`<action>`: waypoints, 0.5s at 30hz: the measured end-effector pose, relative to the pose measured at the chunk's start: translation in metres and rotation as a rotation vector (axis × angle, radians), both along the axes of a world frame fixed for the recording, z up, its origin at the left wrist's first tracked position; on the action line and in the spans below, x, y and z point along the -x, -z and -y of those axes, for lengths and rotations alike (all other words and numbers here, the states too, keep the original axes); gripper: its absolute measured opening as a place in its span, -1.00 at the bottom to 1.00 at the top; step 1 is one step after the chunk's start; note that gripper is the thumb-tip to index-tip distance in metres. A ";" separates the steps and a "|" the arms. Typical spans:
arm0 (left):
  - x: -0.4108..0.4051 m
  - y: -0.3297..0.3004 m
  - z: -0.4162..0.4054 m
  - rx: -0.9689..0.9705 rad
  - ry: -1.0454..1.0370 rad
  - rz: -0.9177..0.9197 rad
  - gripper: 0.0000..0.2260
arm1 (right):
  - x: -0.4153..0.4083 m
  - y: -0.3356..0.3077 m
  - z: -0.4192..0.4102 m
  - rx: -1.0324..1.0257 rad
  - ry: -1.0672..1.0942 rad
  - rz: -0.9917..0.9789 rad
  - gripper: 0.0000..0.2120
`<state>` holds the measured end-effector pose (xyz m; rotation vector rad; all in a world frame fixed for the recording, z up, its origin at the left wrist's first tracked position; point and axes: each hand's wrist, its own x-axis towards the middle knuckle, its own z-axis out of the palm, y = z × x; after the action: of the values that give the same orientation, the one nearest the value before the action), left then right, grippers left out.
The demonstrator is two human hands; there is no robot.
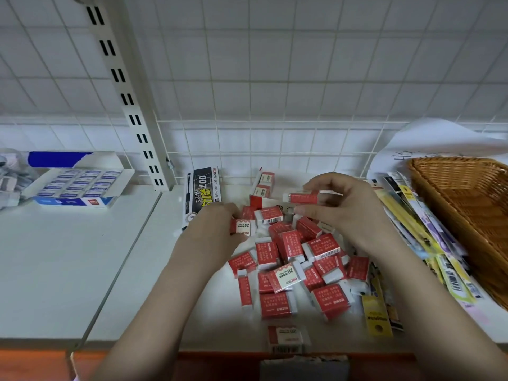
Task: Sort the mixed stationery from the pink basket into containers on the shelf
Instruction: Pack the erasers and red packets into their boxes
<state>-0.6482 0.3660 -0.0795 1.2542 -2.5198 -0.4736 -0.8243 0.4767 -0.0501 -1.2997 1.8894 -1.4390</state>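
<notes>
A heap of several red-and-white sleeved erasers lies on the white shelf in front of me. My right hand pinches one red eraser between thumb and fingers, lifted above the back of the heap. My left hand holds another eraser marked 2B at the heap's left edge. A red eraser box stands at the back of the heap. The pink basket is not in view.
A black pen pack lies left of the heap. An open box of blue erasers sits far left. A brown wicker basket stands at right, with flat packaged stationery beside it. A wire grid backs the shelf.
</notes>
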 end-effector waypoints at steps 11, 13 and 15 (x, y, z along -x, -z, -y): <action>-0.012 0.001 0.000 -0.015 -0.152 -0.199 -0.82 | 0.039 0.009 0.092 -0.200 0.057 0.234 -0.84; -0.012 0.002 0.000 -0.021 -0.151 -0.222 -0.81 | 0.047 0.019 0.106 -0.348 0.036 0.049 -0.88; -0.012 0.001 0.000 -0.029 -0.149 -0.249 -0.83 | 0.053 0.028 0.117 -0.448 0.006 -0.094 -0.82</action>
<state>-0.6360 0.3664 -0.0806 1.2938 -2.2042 -0.5929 -0.8776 0.3598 -0.0776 -1.1548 2.1182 -0.8921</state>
